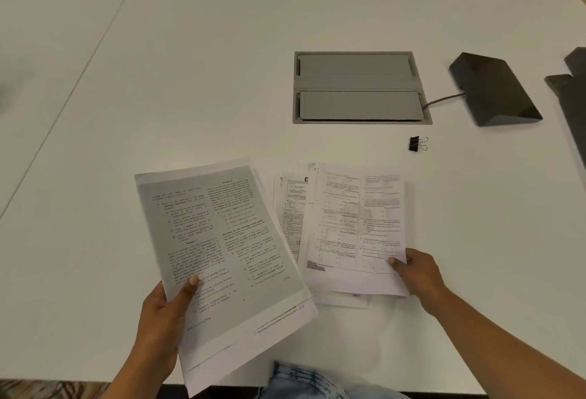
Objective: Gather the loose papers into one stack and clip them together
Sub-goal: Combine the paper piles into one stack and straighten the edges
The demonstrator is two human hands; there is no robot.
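Even, soft overhead light; white table [222, 50] bright, no glare, shadows faint. Wide-angle bend at edges. Print on papers [222, 240] soft, unreadable.

Bare table [222, 81] surrounds the binder clip [417, 144]; cable box [361, 87] sits just behind

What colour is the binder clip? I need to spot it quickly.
Black body with silver wire handles: the binder clip lies on the white table, clearest in the head view.

Both forearms are bare, with no sleeves, watch or rings showing on the left hand [165, 313] or right hand [415, 275]. Short, unpainted nails tip the fingers [192, 281]. Faded, light-blue denim [301, 381] covers the lap.
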